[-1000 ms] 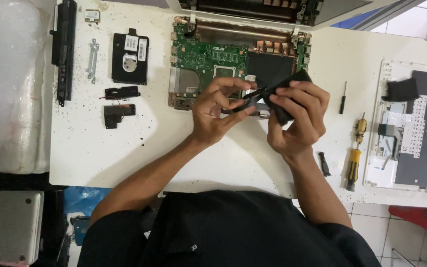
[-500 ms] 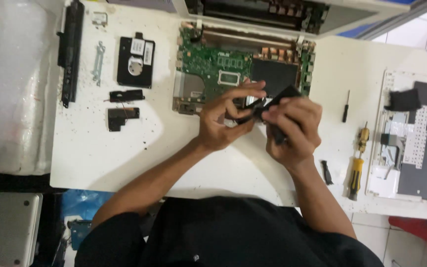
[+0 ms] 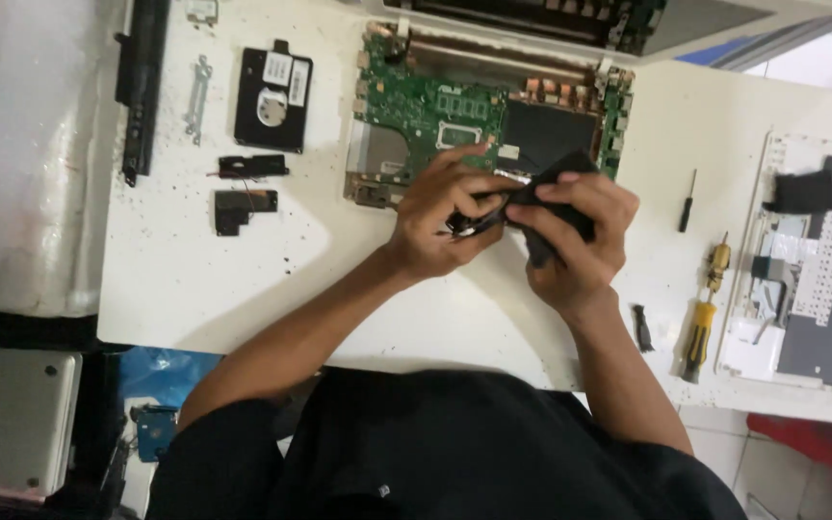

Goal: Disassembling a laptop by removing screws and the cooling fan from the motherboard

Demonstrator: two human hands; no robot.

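White speckled counter (image 3: 223, 279), left hand (image 3: 440, 217) and right hand (image 3: 575, 236) together grasping a small black laptop part (image 3: 546, 188), both grips clenched on it, green motherboard (image 3: 435, 116) just beyond them, yellow-handled screwdriver (image 3: 700, 332) right of the right hand

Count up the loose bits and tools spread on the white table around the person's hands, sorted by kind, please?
Green circuit board: 1
Black part held in both hands: 1
Hard drive: 1
Small black speaker modules: 2
Long black bar: 1
Metal bracket: 1
Screwdrivers: 2
Keyboard cover: 1
Total: 10
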